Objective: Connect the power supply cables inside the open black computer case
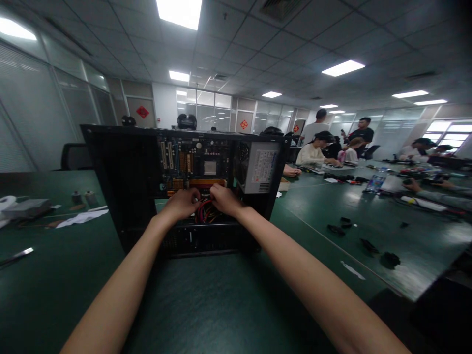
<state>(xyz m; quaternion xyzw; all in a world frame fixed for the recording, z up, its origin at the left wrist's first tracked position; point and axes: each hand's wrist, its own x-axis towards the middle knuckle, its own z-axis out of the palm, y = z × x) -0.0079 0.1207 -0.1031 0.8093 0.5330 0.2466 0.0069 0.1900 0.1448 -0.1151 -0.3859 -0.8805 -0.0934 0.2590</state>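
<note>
An open black computer case stands in front of me on the green table. Inside it, the motherboard faces me, with a bare silver square on its upper part. Below the long orange slots, my left hand is closed, its fingers curled inward. My right hand is closed too, fingertips pinched close to the left ones. Red, yellow and black cables bunch between and under both hands. What the fingertips hold is too small to make out. A silver power supply sits at the upper right of the case.
Left on the table are a grey box, white paper and a metal tool. Small black parts lie to the right. Several people work at tables behind; a co-worker's hand rests just beyond the case.
</note>
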